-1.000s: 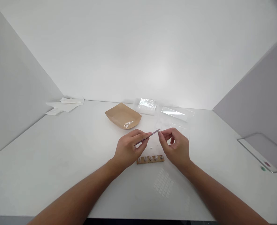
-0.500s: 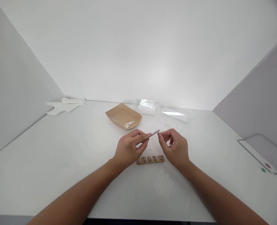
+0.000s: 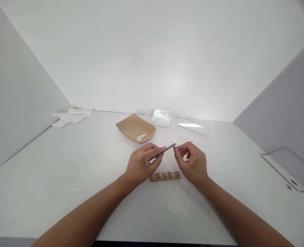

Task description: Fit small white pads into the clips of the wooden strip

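My left hand [image 3: 144,162] is closed round a thin purplish-grey stick [image 3: 170,146], which slants up to the right. The stick's far end comes close to the fingertips of my right hand [image 3: 191,159]. Thumb and forefinger of that hand are pinched together; anything between them is too small to make out. Below both hands lies a narrow brown strip [image 3: 164,178] carrying several small clear, nail-shaped pieces [image 3: 166,175]. One tiny white piece [image 3: 166,163] rests on the table just behind the strip.
A brown paper tray [image 3: 131,125] holds several small white pieces [image 3: 141,137]. Behind it lies a clear plastic packet [image 3: 162,116], with clear film [image 3: 190,126] to its right. White tissues [image 3: 72,116] are at back left. A wire frame [image 3: 280,171] stands by the right wall.
The stick has turned slightly in my left hand and shows a broader side. Both hands otherwise stay in place.
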The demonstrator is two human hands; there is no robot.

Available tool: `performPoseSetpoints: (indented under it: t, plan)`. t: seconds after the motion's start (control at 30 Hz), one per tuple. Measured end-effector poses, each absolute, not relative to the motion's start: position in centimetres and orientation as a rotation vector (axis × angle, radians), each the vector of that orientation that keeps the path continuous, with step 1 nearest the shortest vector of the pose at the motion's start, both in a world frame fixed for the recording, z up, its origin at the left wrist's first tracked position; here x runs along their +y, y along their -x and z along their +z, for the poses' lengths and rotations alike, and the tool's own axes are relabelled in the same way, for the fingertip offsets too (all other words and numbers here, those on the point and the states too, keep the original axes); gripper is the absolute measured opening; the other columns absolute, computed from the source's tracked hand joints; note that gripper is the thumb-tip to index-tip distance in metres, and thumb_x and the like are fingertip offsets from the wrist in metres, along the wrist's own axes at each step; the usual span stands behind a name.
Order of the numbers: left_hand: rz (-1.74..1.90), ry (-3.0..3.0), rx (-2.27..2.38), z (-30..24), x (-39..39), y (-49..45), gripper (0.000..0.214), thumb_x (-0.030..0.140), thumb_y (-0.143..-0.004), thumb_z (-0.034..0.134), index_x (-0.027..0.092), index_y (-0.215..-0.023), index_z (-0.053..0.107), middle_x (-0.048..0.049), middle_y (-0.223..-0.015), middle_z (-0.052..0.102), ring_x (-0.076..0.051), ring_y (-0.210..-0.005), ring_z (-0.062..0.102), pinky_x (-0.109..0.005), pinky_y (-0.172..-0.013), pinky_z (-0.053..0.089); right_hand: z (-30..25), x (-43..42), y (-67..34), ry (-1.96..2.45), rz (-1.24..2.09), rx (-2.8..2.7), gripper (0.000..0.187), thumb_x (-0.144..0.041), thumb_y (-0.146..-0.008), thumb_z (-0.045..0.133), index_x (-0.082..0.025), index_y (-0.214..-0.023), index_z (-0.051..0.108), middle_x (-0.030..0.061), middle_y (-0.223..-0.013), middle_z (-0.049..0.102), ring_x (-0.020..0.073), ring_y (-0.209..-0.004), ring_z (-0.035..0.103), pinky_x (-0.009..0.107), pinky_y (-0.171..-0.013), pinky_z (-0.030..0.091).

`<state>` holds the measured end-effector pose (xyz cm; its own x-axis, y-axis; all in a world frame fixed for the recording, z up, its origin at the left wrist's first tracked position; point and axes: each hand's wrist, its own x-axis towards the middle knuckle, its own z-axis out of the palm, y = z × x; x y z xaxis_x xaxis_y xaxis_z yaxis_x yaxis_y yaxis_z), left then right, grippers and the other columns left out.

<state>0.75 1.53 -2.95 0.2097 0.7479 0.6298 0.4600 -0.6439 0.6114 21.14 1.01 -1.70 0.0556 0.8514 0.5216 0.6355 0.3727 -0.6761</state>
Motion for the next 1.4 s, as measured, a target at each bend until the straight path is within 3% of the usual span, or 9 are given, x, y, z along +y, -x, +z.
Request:
performPoseSetpoints:
  t: [1.4]
  plan:
    - [1.361, -2.140, 1.147, -2.83, 1.44, -0.58, 0.023, 0.023, -0.097, 0.068, 0.024, -0.118, 0.079, -0.0036, -0.085, 0.071, -0.011, -0.066, 0.061, -0.022, -0.054, 0.046, -2.47, 1.26, -21.16, 1.270, 0.313, -1.789, 0.024, -0.040, -0.098, 0.063, -0.023, -0.081, 0.063, -0.0035, -0.063, 0.063, 0.0128, -0.057, 0.057, 0.027, -0.058, 0.046]
